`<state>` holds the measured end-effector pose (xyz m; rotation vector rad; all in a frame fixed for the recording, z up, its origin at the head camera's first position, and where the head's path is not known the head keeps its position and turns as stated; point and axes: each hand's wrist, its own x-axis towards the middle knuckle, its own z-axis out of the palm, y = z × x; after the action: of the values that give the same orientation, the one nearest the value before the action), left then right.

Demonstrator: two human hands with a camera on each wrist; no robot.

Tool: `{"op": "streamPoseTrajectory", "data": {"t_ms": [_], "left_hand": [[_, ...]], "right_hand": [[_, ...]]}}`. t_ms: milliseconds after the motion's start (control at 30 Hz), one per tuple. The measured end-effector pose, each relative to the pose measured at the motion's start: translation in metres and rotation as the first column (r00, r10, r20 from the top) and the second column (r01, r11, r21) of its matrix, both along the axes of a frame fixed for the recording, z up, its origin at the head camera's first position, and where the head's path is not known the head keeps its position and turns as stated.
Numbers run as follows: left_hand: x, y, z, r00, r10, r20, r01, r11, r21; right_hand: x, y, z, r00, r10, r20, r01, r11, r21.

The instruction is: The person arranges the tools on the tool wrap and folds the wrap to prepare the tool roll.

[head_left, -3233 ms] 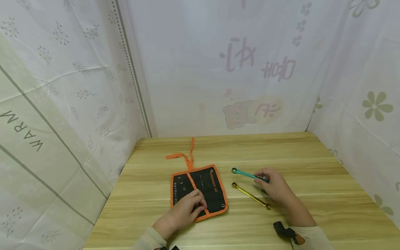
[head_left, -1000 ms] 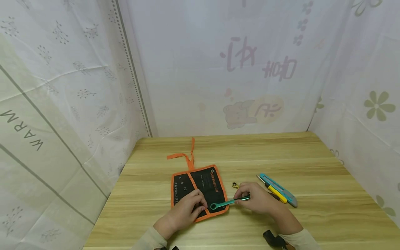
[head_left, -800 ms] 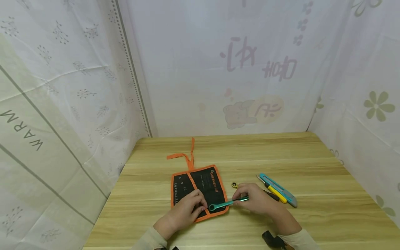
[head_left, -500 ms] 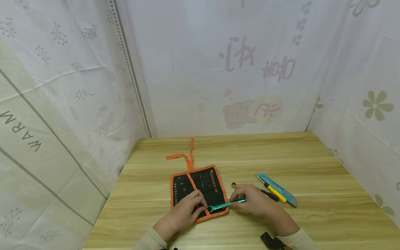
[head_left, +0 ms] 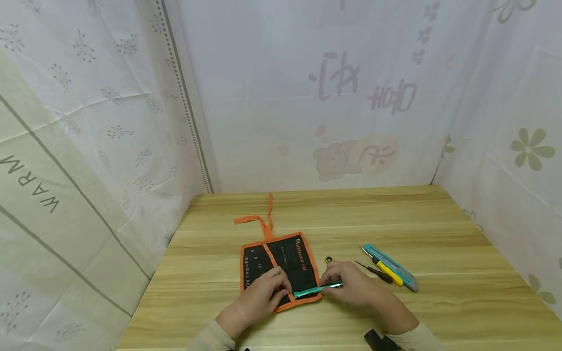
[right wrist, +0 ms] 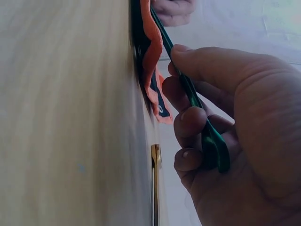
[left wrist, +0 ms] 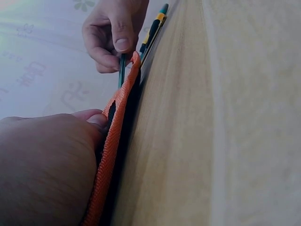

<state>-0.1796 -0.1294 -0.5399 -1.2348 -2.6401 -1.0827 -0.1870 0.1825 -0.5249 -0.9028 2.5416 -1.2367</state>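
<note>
A black tool pouch with orange trim (head_left: 291, 258) lies flat on the table. My left hand (head_left: 262, 295) rests on it and pinches the orange-edged pocket opening, as the left wrist view shows at the orange trim (left wrist: 110, 150). My right hand (head_left: 353, 285) grips a green ratchet wrench (head_left: 307, 292) by its open-jaw end; in the right wrist view the fingers curl round the wrench (right wrist: 188, 89). Its ring end is hidden at the pocket edge beside my left fingertips. Just beyond my right hand shows the ring of a yellow wrench (head_left: 329, 260), its shank mostly covered.
Right of my right hand lie a black-handled screwdriver (head_left: 381, 275), a yellow-handled one (head_left: 391, 273) and a teal utility knife (head_left: 405, 276). Orange ties (head_left: 266, 225) stretch from the pouch's far edge. Printed curtains (head_left: 272, 97) surround the wooden table (head_left: 210, 273).
My right hand has brought the green wrench from the right over to the pouch, then slid it leftward until its ring end vanished at the pocket edge. My left hand has stayed put.
</note>
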Motion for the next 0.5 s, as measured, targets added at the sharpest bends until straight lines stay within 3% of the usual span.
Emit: {"op": "streamPoseTrajectory", "data": {"t_ms": [333, 500], "left_hand": [[-0.0008, 0.0013, 0.0007, 1.0, 0.008, -0.005, -0.008, 1.0, 0.001], [-0.0004, 0.0013, 0.0002, 1.0, 0.009, -0.002, -0.009, 1.0, 0.002]], "right_hand": [[0.0033, -0.009, -0.0003, 0.998, 0.068, 0.003, -0.068, 0.998, -0.003], [0.0057, -0.009, 0.0006, 0.999, 0.048, -0.007, -0.048, 0.999, 0.016]]}}
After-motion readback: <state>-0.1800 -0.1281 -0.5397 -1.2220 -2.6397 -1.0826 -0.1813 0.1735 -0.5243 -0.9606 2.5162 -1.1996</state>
